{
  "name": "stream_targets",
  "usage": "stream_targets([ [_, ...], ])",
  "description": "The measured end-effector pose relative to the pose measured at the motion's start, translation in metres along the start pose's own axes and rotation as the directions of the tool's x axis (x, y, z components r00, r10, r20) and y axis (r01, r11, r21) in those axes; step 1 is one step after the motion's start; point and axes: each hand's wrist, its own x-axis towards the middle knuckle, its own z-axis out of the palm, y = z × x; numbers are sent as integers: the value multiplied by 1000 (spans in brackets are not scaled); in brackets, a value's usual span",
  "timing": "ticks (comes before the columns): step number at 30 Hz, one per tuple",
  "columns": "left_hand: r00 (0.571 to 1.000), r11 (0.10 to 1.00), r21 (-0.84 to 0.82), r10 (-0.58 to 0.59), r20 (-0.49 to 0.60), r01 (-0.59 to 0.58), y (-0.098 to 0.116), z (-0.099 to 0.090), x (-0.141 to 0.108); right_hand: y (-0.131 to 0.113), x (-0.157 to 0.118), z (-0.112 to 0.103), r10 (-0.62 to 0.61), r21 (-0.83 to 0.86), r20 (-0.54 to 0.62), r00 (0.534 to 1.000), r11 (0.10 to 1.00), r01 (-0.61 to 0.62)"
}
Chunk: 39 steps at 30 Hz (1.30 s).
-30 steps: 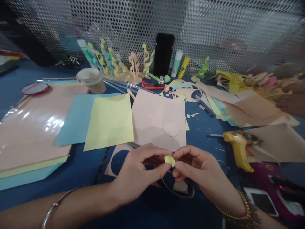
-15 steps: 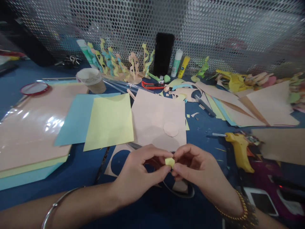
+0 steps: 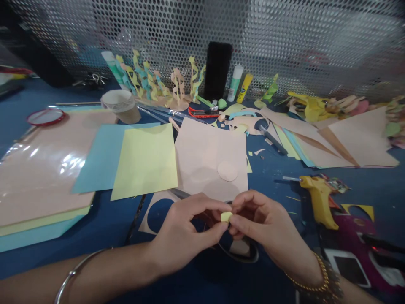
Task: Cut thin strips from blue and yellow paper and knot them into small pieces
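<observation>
Left hand point(image 3: 186, 236): fingers curled, thumb and forefinger closed in a pinch on a pale yellow paper scrap point(image 3: 226, 216). Right hand point(image 3: 268, 230): also curled, pinching the same scrap from the opposite side. The 2 hands nearly meet at it. Scrap sits between the fingertips, raised above the near half of a blue tabletop point(image 3: 382, 195), and is partly hidden by them.

Left wrist: 1 silver bangle point(image 3: 79, 270). Right wrist: gold bangles point(image 3: 318, 270).

Below the hands: a black loop handle point(image 3: 238, 255), probably scissors, and a card with a round cut-out point(image 3: 155, 215). Just beyond the hands: a pink sheet point(image 3: 209, 158) carrying a pink paper disc point(image 3: 227, 171).

Left of that sheet: a yellow sheet point(image 3: 144, 162) overlapping a blue sheet point(image 3: 95, 158). Toward the left edge: a stack of card point(image 3: 41, 177) under glossy plastic.

Right side: a yellow hot glue gun point(image 3: 319, 196) and a white phone point(image 3: 346, 268) near the near-right corner.

Along the far edge, against a perforated metal screen point(image 3: 202, 33): upright cut-paper figures point(image 3: 152, 80), a black phone point(image 3: 217, 71), 2 glue sticks point(image 3: 236, 83), a red utility knife point(image 3: 202, 112) and a tape roll point(image 3: 121, 105).
</observation>
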Motion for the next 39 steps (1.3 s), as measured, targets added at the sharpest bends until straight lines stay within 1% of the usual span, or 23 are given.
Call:
stream_targets([
  [5,1000,1000,14,-2,2,2,0,0,0,0,-1,-1,0,18,4,1000,1000,0],
  [12,999,999,-27,-37,-2,37,2,1,1,0,1,0,2,52,3,1000,999,-2],
  [19,993,991,-81,-110,-49,106,0,2,3,1,1,-1,18,83,31,999,996,-20],
  [24,992,990,-76,-120,-49,116,0,3,2,1,2,-1,17,47,6,1000,999,-17],
  [26,992,991,-77,-113,-48,109,1,2,3,0,2,0,13,65,0,1000,998,-13],
  [29,994,990,-91,-113,-3,112,3,0,12,-6,4,0,13,119,-30,999,993,-9],
  [32,993,987,-117,-106,41,110,8,-3,27,-16,7,-2,-18,147,-70,997,989,28],
  [36,995,991,-112,-66,76,75,13,-7,47,-32,12,-2,-40,104,-139,989,993,55],
  [39,997,996,-84,-26,76,33,10,-11,55,-41,18,0,-36,84,-167,985,995,51],
])
